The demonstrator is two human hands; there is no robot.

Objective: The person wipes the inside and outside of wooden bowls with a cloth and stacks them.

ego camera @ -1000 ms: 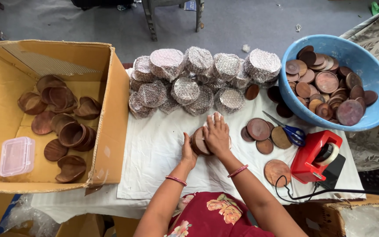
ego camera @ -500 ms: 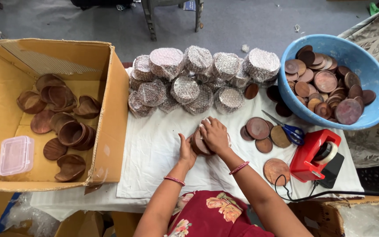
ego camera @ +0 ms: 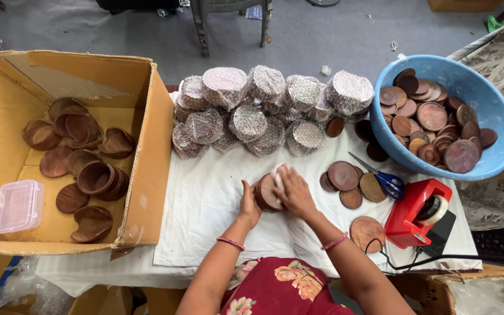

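A stack of brown wooden discs [ego camera: 265, 192] is clasped on the white cloth [ego camera: 205, 204] between the left hand [ego camera: 248, 205] and right hand [ego camera: 294, 192].

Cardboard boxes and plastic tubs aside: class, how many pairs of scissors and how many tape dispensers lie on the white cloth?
2 in all: 1 pair of blue-handled scissors beside the loose wooden discs, and 1 red tape dispenser just right of it, below the blue tub. None seem hidden.

Bubble-wrapped round bundles [ego camera: 266, 108] heaped behind; cardboard box [ego camera: 147, 146] left.

Brown wooden disc stack [ego camera: 265, 193] edge-on, on white cloth [ego camera: 205, 204]
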